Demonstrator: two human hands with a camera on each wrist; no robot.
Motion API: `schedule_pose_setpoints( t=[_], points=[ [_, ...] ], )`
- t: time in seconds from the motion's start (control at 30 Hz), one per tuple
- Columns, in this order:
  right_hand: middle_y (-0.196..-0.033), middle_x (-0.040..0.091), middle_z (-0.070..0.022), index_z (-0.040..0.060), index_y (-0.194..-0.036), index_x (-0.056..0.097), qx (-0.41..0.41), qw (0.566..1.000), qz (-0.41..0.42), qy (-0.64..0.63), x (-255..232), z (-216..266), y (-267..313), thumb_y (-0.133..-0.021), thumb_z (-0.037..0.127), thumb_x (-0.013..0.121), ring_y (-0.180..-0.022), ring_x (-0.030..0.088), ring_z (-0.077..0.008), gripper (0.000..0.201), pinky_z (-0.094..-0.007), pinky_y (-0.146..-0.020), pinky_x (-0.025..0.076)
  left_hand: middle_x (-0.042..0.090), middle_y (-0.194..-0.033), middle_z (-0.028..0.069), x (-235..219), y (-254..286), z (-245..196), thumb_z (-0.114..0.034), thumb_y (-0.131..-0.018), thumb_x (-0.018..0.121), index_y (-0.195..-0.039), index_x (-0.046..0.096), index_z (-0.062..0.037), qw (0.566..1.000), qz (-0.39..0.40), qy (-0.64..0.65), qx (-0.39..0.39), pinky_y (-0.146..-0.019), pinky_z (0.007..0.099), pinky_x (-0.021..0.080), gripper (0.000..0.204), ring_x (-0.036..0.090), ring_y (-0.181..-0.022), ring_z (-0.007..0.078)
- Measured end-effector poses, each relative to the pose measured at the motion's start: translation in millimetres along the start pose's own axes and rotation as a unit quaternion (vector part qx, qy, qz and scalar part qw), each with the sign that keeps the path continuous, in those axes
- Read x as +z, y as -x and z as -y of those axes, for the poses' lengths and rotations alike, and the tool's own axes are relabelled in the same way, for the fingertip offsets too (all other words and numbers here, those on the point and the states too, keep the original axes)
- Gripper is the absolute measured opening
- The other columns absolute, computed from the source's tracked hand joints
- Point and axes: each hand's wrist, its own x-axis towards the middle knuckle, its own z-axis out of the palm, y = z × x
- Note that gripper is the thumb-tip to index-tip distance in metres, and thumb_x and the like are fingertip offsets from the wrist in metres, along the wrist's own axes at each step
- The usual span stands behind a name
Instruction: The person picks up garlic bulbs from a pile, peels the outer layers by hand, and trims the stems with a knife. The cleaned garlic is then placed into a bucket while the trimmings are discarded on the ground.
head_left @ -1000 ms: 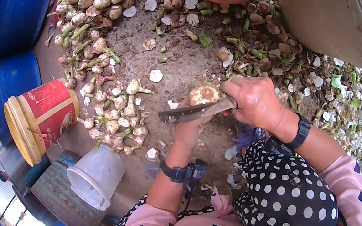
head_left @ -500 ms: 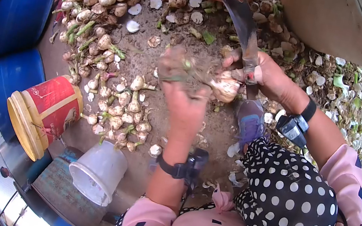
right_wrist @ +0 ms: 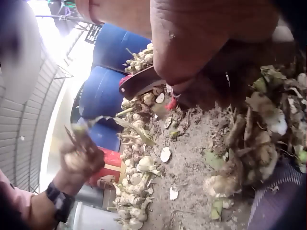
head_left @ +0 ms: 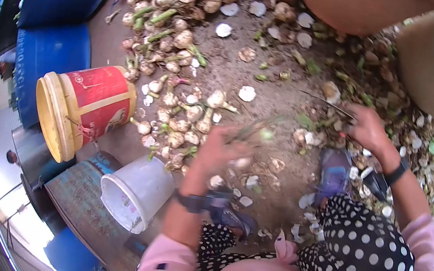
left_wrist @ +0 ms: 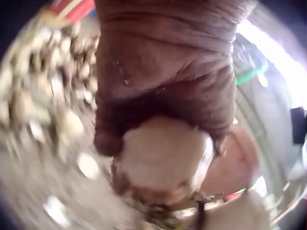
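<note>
Cutting bulbs on the ground

Left hand (head_left: pixel 220 150) fingers curl round a cut bulb (left_wrist: pixel 163 160); right hand (head_left: pixel 366 127) grips the knife (right_wrist: pixel 144 81). I think dropping it comes next, bucket (head_left: pixel 85 106) at nine o'clock.

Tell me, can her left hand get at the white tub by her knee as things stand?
Probably not yet: the left hand grips a trimmed bulb, so the fingers are taken. The white tub lies on its side near that forearm, nothing between them.
</note>
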Motion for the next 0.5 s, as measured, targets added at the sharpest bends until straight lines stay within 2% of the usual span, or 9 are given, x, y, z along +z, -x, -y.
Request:
schedule_pose_setpoints(
  t=[0.03,0.07,0.1,0.13,0.17,0.23,0.33,0.4,0.5],
  points=[
    [-0.092,0.064,-0.0213,0.0007,-0.101,0.062,0.075,0.997,0.014,-0.001,-5,5,2,-0.063,0.004,0.065,-0.088,0.062,-0.0371,0.039,-0.0381,-0.078,0.048,0.066,-0.104,0.0159,-31,4,-1,-0.014,-0.074,0.070,-0.115,0.062,-0.0026,0.985,0.052,-0.078,-0.148,-0.083,0.0354,0.050,0.043,0.064,-0.089,0.0283],
    [-0.092,0.064,-0.0213,0.0007,-0.101,0.062,0.075,0.997,0.017,-0.006,-5,10,5,-0.063,0.004,0.065,-0.088,0.062,-0.0371,0.039,-0.0381,-0.078,0.048,0.065,-0.105,0.0182,-57,4,3,-0.018,-0.074,0.071,-0.118,0.060,-0.0017,0.952,0.028,-0.282,-0.112,-0.083,0.0373,0.049,0.047,0.063,-0.092,0.0311],
    [-0.094,0.064,-0.0214,0.0001,-0.102,0.062,0.083,0.996,0.010,-0.044,-4,15,4,-0.062,0.003,0.065,-0.090,0.062,-0.0366,0.040,-0.0371,-0.080,0.048,0.064,-0.107,0.0205,-81,0,13,-0.021,-0.074,0.072,-0.120,0.059,-0.0009,0.878,0.004,-0.473,-0.069,-0.084,0.0393,0.049,0.052,0.062,-0.095,0.0340],
    [-0.096,0.064,-0.0216,-0.0005,-0.102,0.062,0.090,0.993,0.007,-0.081,-2,17,0,-0.061,0.001,0.064,-0.092,0.062,-0.0361,0.042,-0.0361,-0.081,0.048,0.062,-0.106,0.0236,-106,-9,28,-0.027,-0.075,0.072,-0.125,0.054,0.0012,0.840,-0.081,-0.536,0.012,-0.086,0.0423,0.048,0.060,0.060,-0.098,0.0376],
    [-0.097,0.064,-0.0216,-0.0014,-0.103,0.061,0.086,0.994,0.015,-0.059,3,11,-4,-0.060,0.000,0.064,-0.093,0.061,-0.0367,0.043,-0.0359,-0.082,0.048,0.063,-0.106,0.0231,-135,-27,46,-0.033,-0.078,0.070,-0.128,0.051,0.0007,0.884,-0.169,-0.434,0.030,-0.086,0.0418,0.047,0.063,0.058,-0.101,0.0374],
    [-0.097,0.064,-0.0216,-0.0015,-0.103,0.061,0.079,0.996,0.018,-0.038,6,9,-13,-0.060,0.001,0.064,-0.093,0.061,-0.0372,0.043,-0.0362,-0.083,0.048,0.063,-0.108,0.0224,-151,-74,33,-0.040,-0.080,0.067,-0.130,0.049,-0.0002,0.844,-0.334,-0.420,0.025,-0.094,0.0433,0.042,0.066,0.058,-0.104,0.0359],
    [-0.097,0.064,-0.0219,-0.0013,-0.104,0.061,0.069,0.998,0.004,-0.003,1,15,-18,-0.060,0.001,0.065,-0.094,0.060,-0.0389,0.044,-0.0381,-0.083,0.048,0.062,-0.114,0.0227,-141,-153,-13,-0.051,-0.081,0.061,-0.134,0.044,-0.0006,0.721,-0.289,-0.611,-0.151,-0.107,0.0488,0.027,0.075,0.058,-0.110,0.0331],
    [-0.096,0.063,-0.0227,-0.0003,-0.104,0.062,0.121,0.992,0.027,-0.012,-4,18,-16,-0.060,0.002,0.065,-0.093,0.060,-0.0395,0.044,-0.0398,-0.080,0.048,0.065,-0.109,0.0202,-141,-189,0,-0.048,-0.080,0.063,-0.129,0.047,-0.0021,0.709,-0.267,-0.612,-0.227,-0.104,0.0475,0.031,0.069,0.061,-0.105,0.0308],
    [-0.091,0.062,-0.0235,0.0008,-0.103,0.062,0.112,0.994,0.009,0.015,3,8,-2,-0.061,0.001,0.064,-0.088,0.061,-0.0400,0.042,-0.0410,-0.077,0.048,0.069,-0.096,0.0164,-134,-208,15,-0.034,-0.078,0.065,-0.119,0.051,-0.0039,0.724,-0.234,-0.620,-0.189,-0.099,0.0482,0.035,0.053,0.065,-0.096,0.0290]
  ],
)
